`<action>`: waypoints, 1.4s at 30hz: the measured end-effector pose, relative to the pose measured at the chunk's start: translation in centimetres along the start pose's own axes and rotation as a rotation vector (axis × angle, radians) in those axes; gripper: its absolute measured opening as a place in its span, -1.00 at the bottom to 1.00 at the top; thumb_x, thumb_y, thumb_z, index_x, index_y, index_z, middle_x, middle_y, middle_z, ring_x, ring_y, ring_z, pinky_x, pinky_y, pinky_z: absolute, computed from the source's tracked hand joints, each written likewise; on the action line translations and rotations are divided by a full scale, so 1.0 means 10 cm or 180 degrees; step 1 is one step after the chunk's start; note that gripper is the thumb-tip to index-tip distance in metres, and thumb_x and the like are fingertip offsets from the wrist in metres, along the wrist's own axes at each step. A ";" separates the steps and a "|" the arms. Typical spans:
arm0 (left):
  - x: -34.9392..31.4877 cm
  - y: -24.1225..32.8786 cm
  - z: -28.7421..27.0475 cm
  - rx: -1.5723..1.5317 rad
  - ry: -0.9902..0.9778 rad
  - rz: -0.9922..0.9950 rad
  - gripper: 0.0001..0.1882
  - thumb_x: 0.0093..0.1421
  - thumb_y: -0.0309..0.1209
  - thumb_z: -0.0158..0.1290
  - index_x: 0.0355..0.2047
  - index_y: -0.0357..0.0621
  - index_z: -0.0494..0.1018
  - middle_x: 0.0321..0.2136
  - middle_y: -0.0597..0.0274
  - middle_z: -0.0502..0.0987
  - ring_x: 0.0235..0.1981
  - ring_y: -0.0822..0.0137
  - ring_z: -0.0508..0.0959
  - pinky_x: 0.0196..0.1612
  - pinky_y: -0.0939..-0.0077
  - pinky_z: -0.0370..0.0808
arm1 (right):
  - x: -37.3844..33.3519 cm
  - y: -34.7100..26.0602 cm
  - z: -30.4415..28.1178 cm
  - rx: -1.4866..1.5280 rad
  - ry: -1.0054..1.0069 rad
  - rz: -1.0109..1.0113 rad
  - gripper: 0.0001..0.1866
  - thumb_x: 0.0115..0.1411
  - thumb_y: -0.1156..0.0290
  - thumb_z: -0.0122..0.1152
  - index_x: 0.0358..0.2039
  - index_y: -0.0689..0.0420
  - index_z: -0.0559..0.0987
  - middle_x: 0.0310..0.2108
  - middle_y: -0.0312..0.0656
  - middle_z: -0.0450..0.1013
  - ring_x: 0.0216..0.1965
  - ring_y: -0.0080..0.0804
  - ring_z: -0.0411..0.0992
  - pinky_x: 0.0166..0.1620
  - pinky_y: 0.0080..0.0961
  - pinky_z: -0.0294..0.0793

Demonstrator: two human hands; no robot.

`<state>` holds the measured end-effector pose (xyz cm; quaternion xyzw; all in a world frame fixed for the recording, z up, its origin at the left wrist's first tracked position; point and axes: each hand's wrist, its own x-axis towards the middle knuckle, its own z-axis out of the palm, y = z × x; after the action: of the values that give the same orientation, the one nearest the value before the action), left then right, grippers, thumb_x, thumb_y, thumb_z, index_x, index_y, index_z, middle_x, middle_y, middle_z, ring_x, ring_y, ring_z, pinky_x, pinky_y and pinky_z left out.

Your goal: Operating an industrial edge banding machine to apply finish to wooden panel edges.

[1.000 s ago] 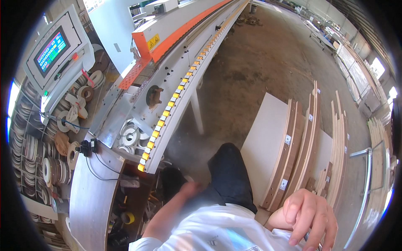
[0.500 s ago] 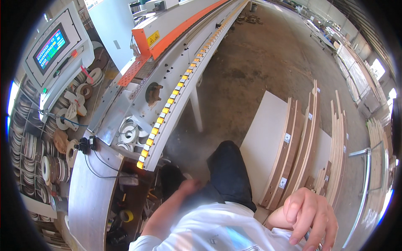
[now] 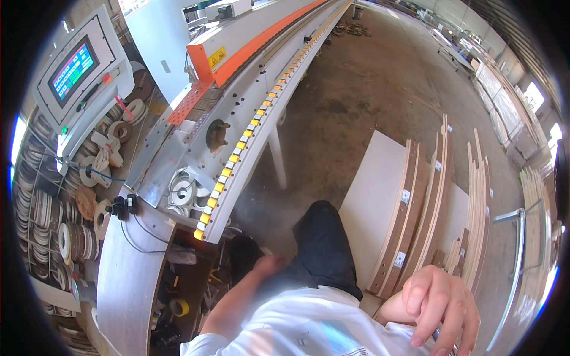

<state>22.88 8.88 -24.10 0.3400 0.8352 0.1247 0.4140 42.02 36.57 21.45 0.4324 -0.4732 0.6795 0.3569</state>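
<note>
My left hand [image 3: 271, 264] rests on my dark trousers [image 3: 325, 249] near the knee. It is small and hazy in the picture, so its fingers cannot be made out. At lower right my right hand [image 3: 442, 308] hangs loosely in front of my white shirt [image 3: 291, 323]. Its fingers droop, bent and slightly apart, and nothing shows in their grasp. Beyond my left hand runs the long machine [image 3: 249, 98] with its row of yellow and white rollers [image 3: 227, 172]. Upright wood panels [image 3: 396, 219] lean in a row beyond my right hand.
A control panel [image 3: 74, 68] with a lit screen stands at upper left. Rolls of edging tape [image 3: 77, 240] fill a rack below it. A cluttered shelf [image 3: 184, 308] lies left of my legs. A metal rail [image 3: 519, 255] stands right of the panels.
</note>
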 end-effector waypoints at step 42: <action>-0.02 0.00 0.00 0.0039 0.0073 0.0023 -0.65 0.34 -0.09 0.06 0.02 0.10 0.62 -0.01 0.05 0.66 0.02 -0.02 0.64 0.08 0.08 0.54 | -0.07 0.13 -0.15 0.0065 -0.0183 -0.0186 -0.76 0.37 0.28 0.31 0.00 -0.35 0.72 -0.09 -0.41 0.69 -0.25 -0.48 0.60 -0.29 -0.59 0.36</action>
<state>22.97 8.77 -24.03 0.3441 0.8394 0.1249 0.4018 40.75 37.55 20.10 0.4690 -0.4635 0.6609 0.3584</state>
